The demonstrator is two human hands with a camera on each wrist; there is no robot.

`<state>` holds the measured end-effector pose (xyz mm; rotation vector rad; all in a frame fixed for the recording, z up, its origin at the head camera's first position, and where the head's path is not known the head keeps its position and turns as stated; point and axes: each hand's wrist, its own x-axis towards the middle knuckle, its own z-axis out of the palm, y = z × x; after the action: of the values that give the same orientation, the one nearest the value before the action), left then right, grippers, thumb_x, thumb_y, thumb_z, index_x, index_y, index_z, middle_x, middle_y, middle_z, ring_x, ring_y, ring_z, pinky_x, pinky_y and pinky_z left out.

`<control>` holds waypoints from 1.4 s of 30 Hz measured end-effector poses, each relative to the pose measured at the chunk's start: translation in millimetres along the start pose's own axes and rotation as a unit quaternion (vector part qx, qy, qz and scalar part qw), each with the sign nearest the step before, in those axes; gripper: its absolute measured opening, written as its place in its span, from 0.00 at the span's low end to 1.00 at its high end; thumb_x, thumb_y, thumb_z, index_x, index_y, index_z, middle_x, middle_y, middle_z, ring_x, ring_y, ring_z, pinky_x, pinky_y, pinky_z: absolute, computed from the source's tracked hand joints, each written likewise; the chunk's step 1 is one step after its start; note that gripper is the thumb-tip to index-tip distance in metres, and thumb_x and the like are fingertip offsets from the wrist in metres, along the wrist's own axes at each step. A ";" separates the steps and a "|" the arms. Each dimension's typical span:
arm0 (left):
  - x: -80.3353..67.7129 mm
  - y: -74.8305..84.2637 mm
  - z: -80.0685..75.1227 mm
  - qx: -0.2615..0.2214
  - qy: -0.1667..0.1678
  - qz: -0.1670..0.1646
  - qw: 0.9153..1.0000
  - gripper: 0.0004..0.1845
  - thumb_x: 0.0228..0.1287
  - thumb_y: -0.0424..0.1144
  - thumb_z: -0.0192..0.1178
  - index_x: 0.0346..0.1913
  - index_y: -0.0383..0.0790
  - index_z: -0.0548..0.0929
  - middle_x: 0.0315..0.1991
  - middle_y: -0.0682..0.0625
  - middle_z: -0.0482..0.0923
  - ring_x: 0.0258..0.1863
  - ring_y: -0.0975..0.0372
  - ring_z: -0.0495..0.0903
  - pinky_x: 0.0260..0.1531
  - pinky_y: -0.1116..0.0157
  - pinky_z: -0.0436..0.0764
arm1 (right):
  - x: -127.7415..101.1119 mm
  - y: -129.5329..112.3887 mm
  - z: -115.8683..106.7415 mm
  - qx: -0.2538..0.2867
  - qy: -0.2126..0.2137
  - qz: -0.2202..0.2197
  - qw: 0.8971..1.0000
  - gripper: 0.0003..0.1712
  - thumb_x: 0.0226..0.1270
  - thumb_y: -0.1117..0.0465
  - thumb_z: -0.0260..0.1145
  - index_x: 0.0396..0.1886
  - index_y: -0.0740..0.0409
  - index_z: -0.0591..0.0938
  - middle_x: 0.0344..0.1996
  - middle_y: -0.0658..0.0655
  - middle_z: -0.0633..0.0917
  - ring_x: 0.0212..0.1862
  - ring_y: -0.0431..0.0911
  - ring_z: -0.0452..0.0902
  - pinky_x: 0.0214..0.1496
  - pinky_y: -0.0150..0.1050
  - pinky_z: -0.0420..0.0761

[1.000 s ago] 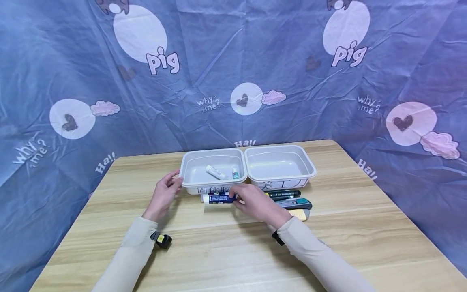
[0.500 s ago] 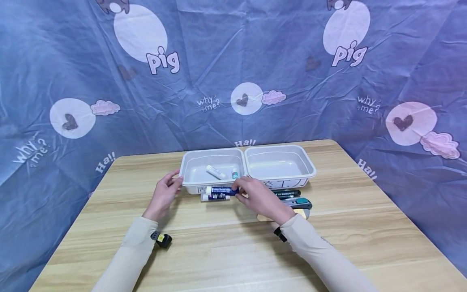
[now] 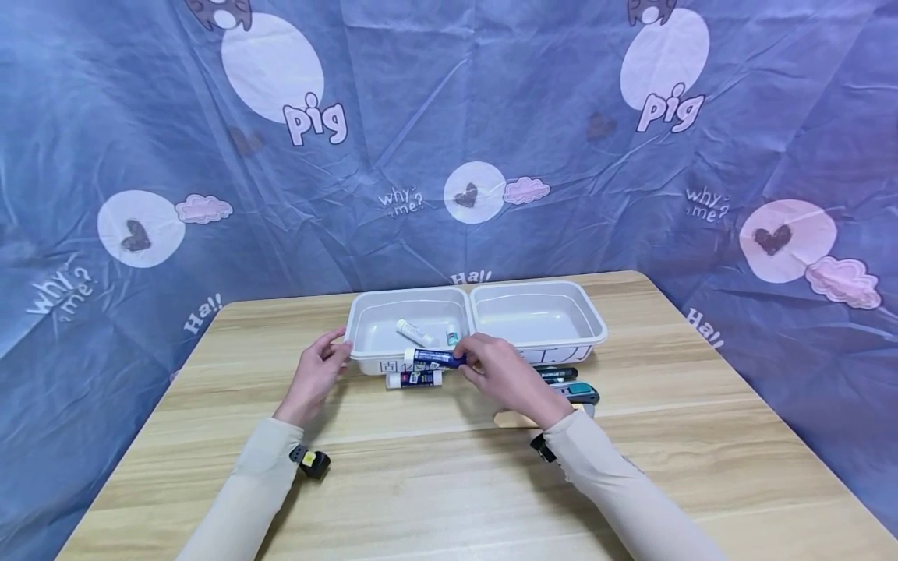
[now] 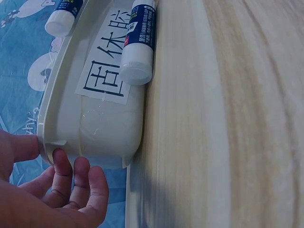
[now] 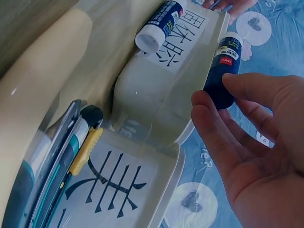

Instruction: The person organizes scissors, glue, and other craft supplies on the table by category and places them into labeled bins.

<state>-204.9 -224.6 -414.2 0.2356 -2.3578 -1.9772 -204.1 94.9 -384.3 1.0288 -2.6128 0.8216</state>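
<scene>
Right grip (image 3: 500, 372) pinching blue glue stick (image 3: 436, 358) above left tray (image 3: 365, 359) rim, left grip (image 3: 317, 371) loosely steadying tray's corner

Right hand (image 3: 507, 379) with glue stick (image 3: 435, 358) over left bin's rim (image 3: 410, 358).

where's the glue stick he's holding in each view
Head: glue stick at centre, over the left tray's front rim, pinched by the right hand.
Left wrist: top left corner, only its white end above the rim.
Right wrist: upper right, at the fingertips.
Shared landmark: the tray's label.
</scene>
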 end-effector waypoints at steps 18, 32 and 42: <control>2.2 -2.2 2.2 -0.003 0.005 0.003 1.000 0.26 0.79 0.37 0.54 0.74 0.34 0.67 0.42 0.51 0.78 0.40 0.61 0.79 0.45 0.67 0.83 | 0.9 10.5 -8.9 0.017 0.042 0.058 0.997 0.11 0.65 0.70 0.71 0.46 0.59 0.85 0.41 0.56 0.86 0.40 0.46 0.87 0.43 0.38 0.88; 1.4 -0.4 2.4 0.002 0.002 0.002 1.000 0.26 0.79 0.37 0.54 0.75 0.34 0.67 0.44 0.50 0.79 0.41 0.61 0.79 0.46 0.67 0.83 | 1.0 12.0 -8.6 -0.001 0.071 0.065 0.995 0.09 0.67 0.68 0.71 0.46 0.58 0.85 0.41 0.55 0.86 0.38 0.45 0.86 0.42 0.41 0.87; 0.0 -1.4 1.2 -0.002 0.009 0.010 1.000 0.26 0.79 0.37 0.54 0.75 0.34 0.67 0.43 0.49 0.78 0.42 0.62 0.77 0.45 0.67 0.82 | 1.2 11.3 -7.6 -0.006 0.067 0.060 0.996 0.12 0.68 0.67 0.71 0.50 0.58 0.85 0.43 0.55 0.86 0.39 0.45 0.86 0.41 0.41 0.87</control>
<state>-204.9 -223.7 -415.8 0.2269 -2.3356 -1.9636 -212.7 105.3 -382.4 0.7895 -2.5815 0.8676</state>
